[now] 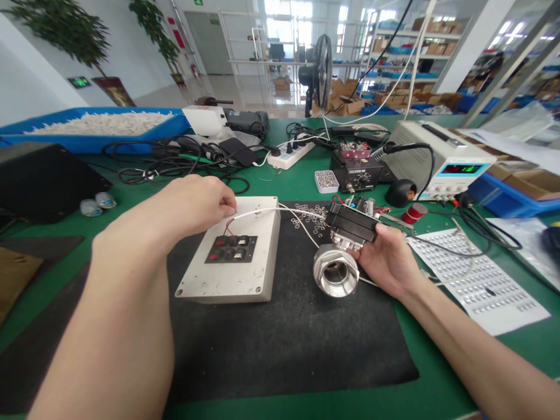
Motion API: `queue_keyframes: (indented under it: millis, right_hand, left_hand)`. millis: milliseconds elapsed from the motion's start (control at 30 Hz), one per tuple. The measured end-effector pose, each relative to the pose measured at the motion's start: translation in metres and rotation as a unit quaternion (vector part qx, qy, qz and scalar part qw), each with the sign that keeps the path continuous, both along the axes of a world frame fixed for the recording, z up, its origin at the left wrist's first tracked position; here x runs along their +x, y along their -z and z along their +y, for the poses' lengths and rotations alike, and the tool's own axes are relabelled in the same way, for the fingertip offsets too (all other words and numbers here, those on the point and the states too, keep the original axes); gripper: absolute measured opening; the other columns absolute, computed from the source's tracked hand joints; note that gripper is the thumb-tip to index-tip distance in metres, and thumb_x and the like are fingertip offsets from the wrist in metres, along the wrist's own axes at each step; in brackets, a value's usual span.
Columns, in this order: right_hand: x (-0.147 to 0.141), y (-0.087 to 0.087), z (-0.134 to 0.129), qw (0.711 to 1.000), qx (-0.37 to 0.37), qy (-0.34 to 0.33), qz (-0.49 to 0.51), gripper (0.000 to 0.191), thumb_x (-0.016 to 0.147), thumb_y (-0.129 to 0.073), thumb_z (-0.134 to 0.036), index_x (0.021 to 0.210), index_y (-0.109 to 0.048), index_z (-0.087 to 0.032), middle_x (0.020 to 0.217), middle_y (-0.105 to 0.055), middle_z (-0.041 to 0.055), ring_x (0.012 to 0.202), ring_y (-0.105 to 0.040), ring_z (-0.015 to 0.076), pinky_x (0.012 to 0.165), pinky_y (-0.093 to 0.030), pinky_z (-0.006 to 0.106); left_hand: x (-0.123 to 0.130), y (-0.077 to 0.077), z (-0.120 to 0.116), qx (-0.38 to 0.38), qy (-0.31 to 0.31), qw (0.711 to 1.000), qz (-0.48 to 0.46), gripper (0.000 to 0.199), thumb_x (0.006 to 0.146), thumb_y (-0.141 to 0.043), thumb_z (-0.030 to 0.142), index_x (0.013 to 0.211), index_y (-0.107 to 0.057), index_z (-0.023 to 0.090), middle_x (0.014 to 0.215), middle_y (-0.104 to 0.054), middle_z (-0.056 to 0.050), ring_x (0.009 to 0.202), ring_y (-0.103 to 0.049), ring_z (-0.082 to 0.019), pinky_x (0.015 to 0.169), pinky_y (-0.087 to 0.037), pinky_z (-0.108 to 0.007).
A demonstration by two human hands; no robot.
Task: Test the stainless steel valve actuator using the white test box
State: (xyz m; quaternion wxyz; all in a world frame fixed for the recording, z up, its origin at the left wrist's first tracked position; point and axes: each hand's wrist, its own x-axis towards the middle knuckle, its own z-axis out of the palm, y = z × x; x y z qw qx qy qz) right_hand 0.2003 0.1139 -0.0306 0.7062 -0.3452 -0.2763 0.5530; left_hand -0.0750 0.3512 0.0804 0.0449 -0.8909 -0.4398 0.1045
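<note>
My left hand (pixel 203 201) is closed in a pinch over the far side of a white box (pixel 227 279). At its fingertips is the end of a white cable (pixel 280 210), where thin red wires come out above a black terminal panel (pixel 231 249) with red and black spring clips. The cable runs right to a black valve actuator (pixel 352 223) whose electronics lie exposed on top. My right hand (pixel 391 259) grips this motorized valve by its side, thumb on the black housing. Its shiny steel threaded valve body (pixel 336 271) hangs below, opening toward me.
Small metal nuts (pixel 308 216) lie scattered on the black mat (pixel 306 350). Behind stand a soldering station (pixel 356 175), a power strip (pixel 291 153) and a tray of small parts (pixel 326 181). A power supply (pixel 441 157) and a sheet of parts (pixel 481 280) are at right.
</note>
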Motion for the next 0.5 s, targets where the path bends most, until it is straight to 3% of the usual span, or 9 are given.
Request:
queue_keyframes:
  millis: [500]
  right_hand:
    - [-0.011, -0.005, -0.009, 0.999, 0.019, 0.003, -0.038, 0.041, 0.099, -0.07, -0.037, 0.139, -0.066, -0.027, 0.143, -0.068, 0.0053, 0.125, -0.067, 0.029, 0.093, -0.063, 0.039]
  left_hand:
    - [-0.001, 0.004, 0.003, -0.002, -0.001, 1.0, -0.008, 0.027, 0.092, -0.057, 0.034, 0.099, -0.083, 0.03, 0.097, -0.079, -0.007, 0.085, -0.069, -0.032, 0.076, -0.049, -0.04]
